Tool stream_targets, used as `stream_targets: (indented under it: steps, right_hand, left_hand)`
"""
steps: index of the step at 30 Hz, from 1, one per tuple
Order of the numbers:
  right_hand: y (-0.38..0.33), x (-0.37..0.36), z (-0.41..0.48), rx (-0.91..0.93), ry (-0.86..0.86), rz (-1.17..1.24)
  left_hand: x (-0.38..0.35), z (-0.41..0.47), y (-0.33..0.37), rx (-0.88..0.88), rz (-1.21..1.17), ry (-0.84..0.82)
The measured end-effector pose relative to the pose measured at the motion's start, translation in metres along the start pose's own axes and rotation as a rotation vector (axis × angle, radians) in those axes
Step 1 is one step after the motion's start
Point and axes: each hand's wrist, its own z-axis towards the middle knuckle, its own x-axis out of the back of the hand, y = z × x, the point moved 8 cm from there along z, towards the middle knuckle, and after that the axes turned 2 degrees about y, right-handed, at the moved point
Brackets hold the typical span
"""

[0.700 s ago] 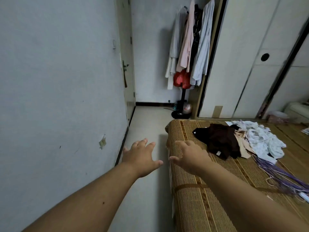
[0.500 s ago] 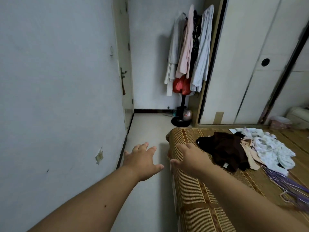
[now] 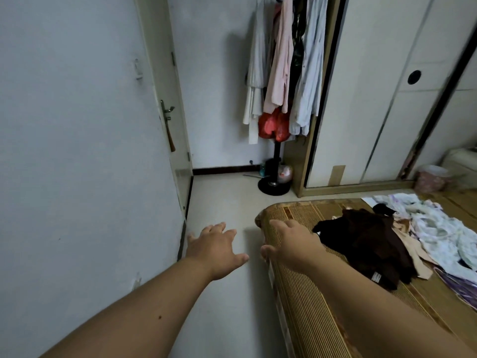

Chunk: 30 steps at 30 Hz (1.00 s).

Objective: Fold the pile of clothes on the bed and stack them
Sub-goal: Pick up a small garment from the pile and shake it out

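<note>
The pale hanging shirts (image 3: 281,63) on the black coat stand (image 3: 277,156) are running off the top edge. The flat beige garment (image 3: 413,251) is lying partly hidden under the dark brown crumpled garment (image 3: 366,244). The purple striped cloth (image 3: 462,288) and the white patterned garment (image 3: 444,233) are running past the right edge, and the pinkish bin (image 3: 431,180) by the white sliding-door wardrobe (image 3: 361,99) is showing only as a blur

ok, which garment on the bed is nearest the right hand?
The dark brown garment, at the pile's left edge; the beige garment and white garment lie farther from the right hand.

The clothes pile (image 3: 402,244) lies on the bed (image 3: 304,306), right of both hands.
</note>
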Motion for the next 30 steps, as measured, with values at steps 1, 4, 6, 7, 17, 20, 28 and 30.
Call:
stream_targets:
  steps: [1, 4, 6, 7, 17, 20, 28, 30]
  right_hand:
    - [0.001, -0.002, 0.015, -0.002, -0.002, -0.015]
    - [0.009, -0.014, 0.074, -0.009, -0.025, -0.024]
    - [0.016, -0.018, 0.115, -0.015, -0.048, -0.020]
    - [0.021, -0.018, 0.140, -0.017, -0.058, -0.015]
    - [0.059, 0.012, 0.356, -0.051, -0.123, 0.002]
    - [0.066, 0.009, 0.413, -0.054, -0.140, -0.036]
    - [0.091, 0.010, 0.575, -0.181, -0.089, -0.019]
    - [0.101, 0.015, 0.613, -0.231, -0.070, 0.004]
  left_hand:
    - [0.000, 0.016, -0.003, -0.005, 0.003, -0.003]
    - [-0.003, 0.078, -0.014, -0.018, -0.008, -0.012]
    - [-0.004, 0.120, -0.021, -0.031, -0.042, -0.022]
    - [-0.004, 0.145, -0.024, -0.030, -0.084, -0.034]
    - [0.025, 0.370, -0.036, -0.071, -0.166, -0.080]
    - [0.026, 0.433, -0.045, -0.105, -0.142, -0.080]
    - [0.033, 0.633, -0.061, -0.272, -0.045, -0.088]
    - [0.041, 0.683, -0.059, -0.326, -0.012, -0.093]
